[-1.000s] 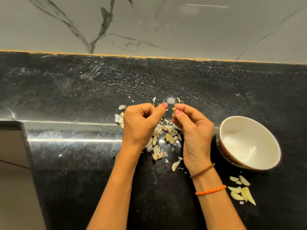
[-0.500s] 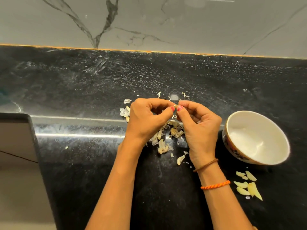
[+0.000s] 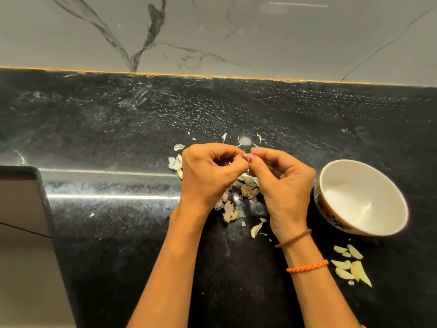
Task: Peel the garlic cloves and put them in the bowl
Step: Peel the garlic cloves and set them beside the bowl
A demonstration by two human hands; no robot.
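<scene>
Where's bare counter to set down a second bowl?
Free: the counter left of the left hand, and the strip between the hands and the wall. Crowded: skins under both hands, bowl beside the right hand, peeled cloves in front of it.

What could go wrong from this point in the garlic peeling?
The clove is only pinched at the fingertips of the left hand and right hand, so it may slip into the peel scraps below. The peeled cloves lie outside the empty bowl and might be forgotten.
</scene>
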